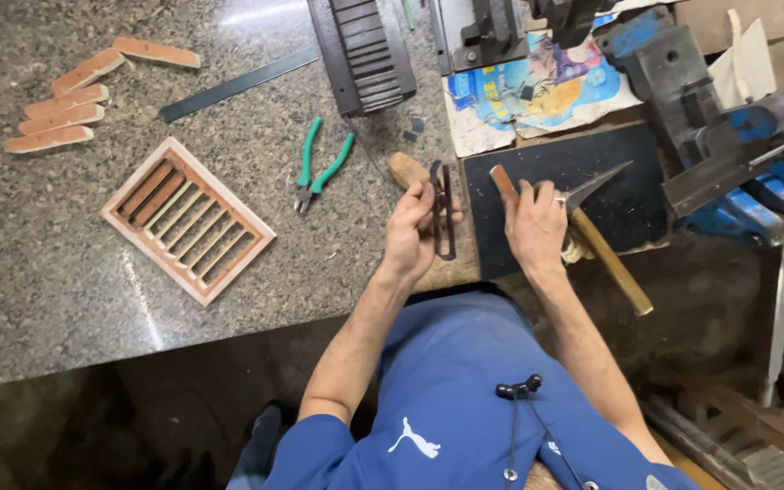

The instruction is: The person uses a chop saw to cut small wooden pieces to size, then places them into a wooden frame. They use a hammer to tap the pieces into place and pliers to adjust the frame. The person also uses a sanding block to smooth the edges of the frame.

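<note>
A dark metal frame [445, 210] stands on edge at the bench's near rim, pinched in the left hand [413, 231] — fingers closed round its left side, thumb across the front. At three o'clock from it, the right hand [535, 225] is wrapped shut on a hammer [592, 231], whose pointed steel head juts toward two o'clock and whose wooden handle runs down to five o'clock over a black mat [610, 181].

The risks, as judged from this moment: the frame is held close to the hammer's point, so a swing that glances off could catch the left fingers; the frame is thin and braced only by a pinch grip, so it could twist or skid off the polished stone counter [65, 272].

Outward at nine o'clock lie green pliers [319, 168], then a wooden slatted grille [188, 218]; loose wooden slats [65, 113] sit at ten o'clock beside a dark flat bar [238, 83]. At twelve o'clock rests a dark ribbed block [369, 50], and a blue vise [728, 136] stands at two o'clock.

Much is hard to read. The rounded wooden piece [406, 168] behind the left hand is half covered — whether it joins the frame cannot be told. A second wooden handle seems to pass under the right palm, its end hidden. The vise and the tools along the top edge are cut off.
</note>
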